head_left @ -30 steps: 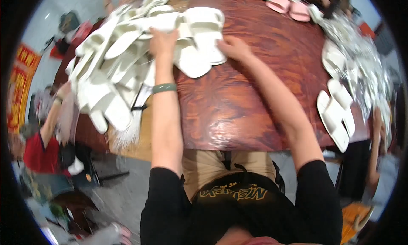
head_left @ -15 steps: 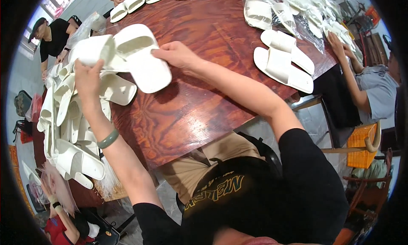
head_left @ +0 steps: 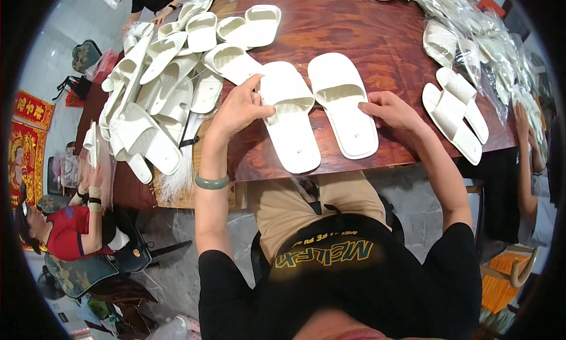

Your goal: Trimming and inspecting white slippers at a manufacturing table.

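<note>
Head: two white slippers (head_left: pixel 292 129) held

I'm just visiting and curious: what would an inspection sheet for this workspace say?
Surface: glossy red-brown table with dark wood grain.
Job's things: left slipper and right slipper, both white, side by side, heels toward the person.
Clutter: jumbled white slippers heaped at left; a bundle of white strands near the heap; a spare white pair and slippers in clear plastic at right.
Hands: left hand, fingers gripping the left slipper's outer side; right hand, likewise on the right slipper.
Cables: nothing seen.
Surroundings: a person in red at left; an orange woven item at lower right; grey floor.
</note>
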Demonstrator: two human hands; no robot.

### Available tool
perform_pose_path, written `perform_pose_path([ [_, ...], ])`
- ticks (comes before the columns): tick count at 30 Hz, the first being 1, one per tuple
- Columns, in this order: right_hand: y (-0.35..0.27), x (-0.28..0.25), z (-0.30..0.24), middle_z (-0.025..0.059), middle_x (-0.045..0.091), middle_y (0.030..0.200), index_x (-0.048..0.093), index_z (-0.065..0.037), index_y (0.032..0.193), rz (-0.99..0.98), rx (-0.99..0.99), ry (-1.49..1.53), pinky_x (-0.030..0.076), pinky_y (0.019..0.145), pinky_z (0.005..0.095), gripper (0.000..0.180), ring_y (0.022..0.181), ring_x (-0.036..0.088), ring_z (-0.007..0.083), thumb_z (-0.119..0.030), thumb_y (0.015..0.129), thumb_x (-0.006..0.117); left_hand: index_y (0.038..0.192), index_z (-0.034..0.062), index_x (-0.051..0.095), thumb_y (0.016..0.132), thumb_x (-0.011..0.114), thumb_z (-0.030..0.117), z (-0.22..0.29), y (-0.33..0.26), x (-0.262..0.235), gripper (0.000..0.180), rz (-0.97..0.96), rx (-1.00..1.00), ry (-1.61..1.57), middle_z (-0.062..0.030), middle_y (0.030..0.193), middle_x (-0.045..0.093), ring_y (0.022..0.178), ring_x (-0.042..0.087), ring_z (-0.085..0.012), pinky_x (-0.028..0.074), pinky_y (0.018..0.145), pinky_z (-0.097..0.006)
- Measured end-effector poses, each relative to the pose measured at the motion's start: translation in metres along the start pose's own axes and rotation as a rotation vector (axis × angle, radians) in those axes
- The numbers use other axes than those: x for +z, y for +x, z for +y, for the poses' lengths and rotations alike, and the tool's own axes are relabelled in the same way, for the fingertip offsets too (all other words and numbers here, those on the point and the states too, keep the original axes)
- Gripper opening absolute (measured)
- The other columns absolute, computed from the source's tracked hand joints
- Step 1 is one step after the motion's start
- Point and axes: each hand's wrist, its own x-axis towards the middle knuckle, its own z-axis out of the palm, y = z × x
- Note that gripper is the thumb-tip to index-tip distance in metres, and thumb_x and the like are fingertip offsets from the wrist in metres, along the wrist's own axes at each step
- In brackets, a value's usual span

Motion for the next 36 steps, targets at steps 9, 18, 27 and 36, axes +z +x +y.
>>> perform_pose_path([
  [9, 0.003, 0.005, -0.056, 0.0142, 0.050, 0.052, 0.060, 0.002, 0.064, 0.116, -0.246, -0.794, 0.039, 0.050, 0.0322, 0.034, 0.048, 0.048, 0.0166, -0.028, 0.080, 0.063, 0.121, 0.0008, 0.048, 0.067, 0.069, 0.003, -0.025, -0.020, 0.005, 0.058, 0.064, 0.033, -0.053, 0.0093, 0.061, 0.037, 0.053, 0.031, -0.0006, 0.027, 0.050, -0.017],
  [18, 0.095, 0.028, -0.040, 0.0076, 0.060, 0.069, 0.063, 0.003, 0.084, 0.183, -0.404, -0.268, 0.043, 0.060, 0.0279, 0.033, 0.064, 0.053, 0.0126, -0.030, 0.086, 0.058, 0.128, 0.0005, 0.044, 0.065, 0.067, 0.005, -0.029, -0.009, -0.008, 0.068, -0.033, -0.048, -0.051, 0.0082, 0.063, 0.034, 0.056, 0.031, -0.0026, 0.028, 0.052, -0.018],
  [27, 0.092, 0.022, -0.036, 0.0109, 0.063, 0.073, 0.064, 0.003, 0.092, 0.182, -0.267, -0.354, 0.045, 0.064, 0.0312, 0.039, 0.067, 0.057, 0.0172, -0.034, 0.087, 0.053, 0.134, -0.0013, 0.037, 0.066, 0.068, 0.005, -0.044, -0.003, -0.010, 0.075, -0.018, -0.071, -0.109, 0.0091, 0.060, 0.032, 0.054, 0.031, -0.0023, 0.027, 0.052, -0.018],
  [36, 0.083, 0.038, -0.046, 0.0067, 0.061, 0.092, 0.062, 0.001, 0.096, 0.323, -0.777, -0.183, 0.043, 0.080, 0.0259, 0.016, 0.087, 0.056, 0.0145, -0.008, 0.084, 0.059, 0.141, 0.0064, 0.024, 0.094, 0.033, 0.035, -0.029, -0.019, 0.018, 0.055, 0.410, 0.378, -0.159, 0.0046, 0.059, 0.032, 0.053, 0.031, -0.0065, 0.035, 0.052, -0.020],
])
